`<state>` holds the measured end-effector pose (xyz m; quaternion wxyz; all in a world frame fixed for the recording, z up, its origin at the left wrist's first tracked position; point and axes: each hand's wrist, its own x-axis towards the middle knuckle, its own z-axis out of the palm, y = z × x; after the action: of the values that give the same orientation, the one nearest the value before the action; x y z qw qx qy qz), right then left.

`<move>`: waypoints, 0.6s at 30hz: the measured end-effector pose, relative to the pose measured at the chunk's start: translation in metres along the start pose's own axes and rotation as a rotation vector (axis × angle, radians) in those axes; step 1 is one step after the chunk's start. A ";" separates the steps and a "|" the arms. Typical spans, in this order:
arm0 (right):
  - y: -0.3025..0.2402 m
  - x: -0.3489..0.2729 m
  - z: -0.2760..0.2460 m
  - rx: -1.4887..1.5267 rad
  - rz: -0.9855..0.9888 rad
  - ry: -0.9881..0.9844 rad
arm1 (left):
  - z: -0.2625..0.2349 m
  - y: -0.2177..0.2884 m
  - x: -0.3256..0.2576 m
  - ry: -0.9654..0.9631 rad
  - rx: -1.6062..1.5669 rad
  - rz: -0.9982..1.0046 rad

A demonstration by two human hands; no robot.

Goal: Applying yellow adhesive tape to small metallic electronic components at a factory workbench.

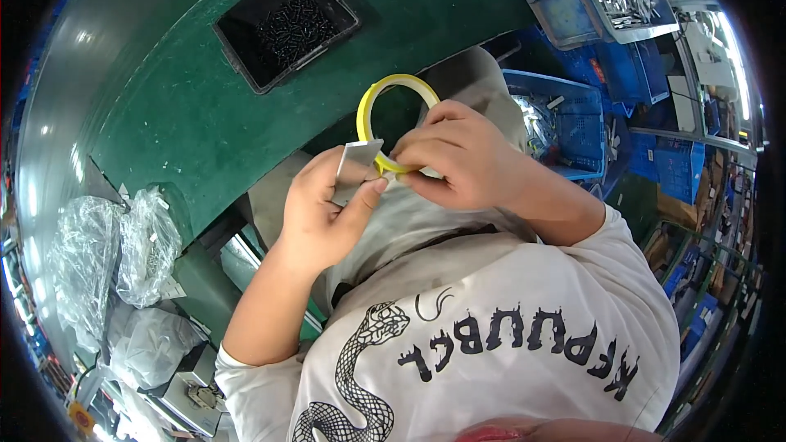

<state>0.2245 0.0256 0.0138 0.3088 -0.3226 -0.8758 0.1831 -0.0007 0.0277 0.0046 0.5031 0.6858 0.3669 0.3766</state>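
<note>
A roll of yellow tape [365, 120] stands upright over my lap, its lower right rim gripped by my right hand [463, 155]. My left hand [319, 213] is closed around a small flat silvery piece [358, 162] with a shiny, mirror-like face. The piece sits just left of the roll, close to its lower edge. Between the two hands, a short bit of yellow tape shows near my left thumb. Whether that tape is stuck to the piece cannot be made out. My right fingers partly cover the roll.
On the green table [184, 123] stands a black bin [237, 53] of small dark parts. A blue crate [589, 135] and a bin [565, 12] of metal parts are at the right. Clear plastic bags [147, 250] lie at the left.
</note>
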 end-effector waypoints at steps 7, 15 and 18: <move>-0.004 0.006 0.006 -0.044 0.130 0.024 | 0.013 -0.001 -0.009 -0.010 -0.347 -0.313; 0.002 0.001 0.006 -0.082 0.153 -0.037 | 0.012 0.000 -0.009 -0.029 -0.309 -0.437; 0.005 0.002 0.004 -0.029 0.144 -0.019 | 0.015 0.003 -0.008 0.008 -0.322 -0.375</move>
<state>0.2233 0.0302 0.0091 0.2818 -0.3873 -0.8559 0.1951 0.0097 0.0139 0.0036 0.6656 0.5151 0.4252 0.3329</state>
